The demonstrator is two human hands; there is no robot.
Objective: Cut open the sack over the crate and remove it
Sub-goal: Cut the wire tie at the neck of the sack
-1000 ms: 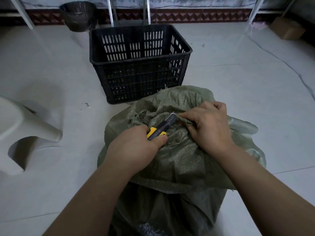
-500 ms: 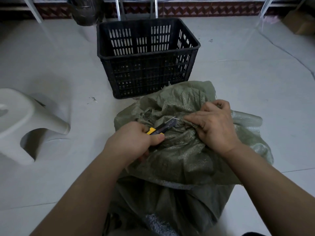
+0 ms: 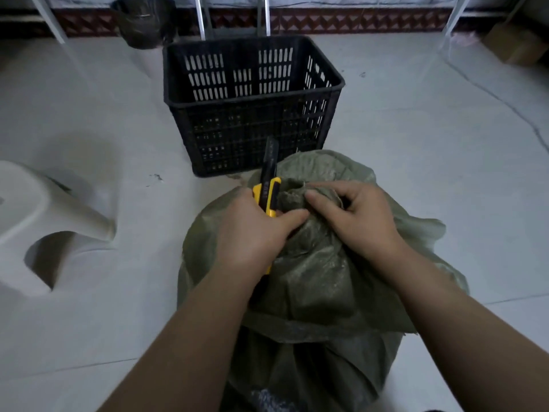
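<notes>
We see a green woven sack (image 3: 315, 275) bulging up from the pale floor (image 3: 430, 138) in the near middle, its top gathered into creased folds; what it covers is hidden from us. Our left hand (image 3: 252, 233) is curled round the handle of a yellow and black utility knife (image 3: 267, 190), which stands almost upright, its dark far end pointing away from us toward the crate, its yellow butt peeping out below the wrist. The thumb of that hand lies across to the right, touching the sack's folds. Our right hand (image 3: 356, 217) sits on top of the sack, just beside the left, thumb and forefinger pinching a ridge of the gathered cloth while the other fingers curl in behind. Just beyond the sack stands a black slotted plastic crate (image 3: 252, 108), open at the top. A white plastic stool (image 3: 47, 215) stands at the left, a dark bin (image 3: 145, 22) by the far wall, and a cardboard box (image 3: 517, 46) at the far right
</notes>
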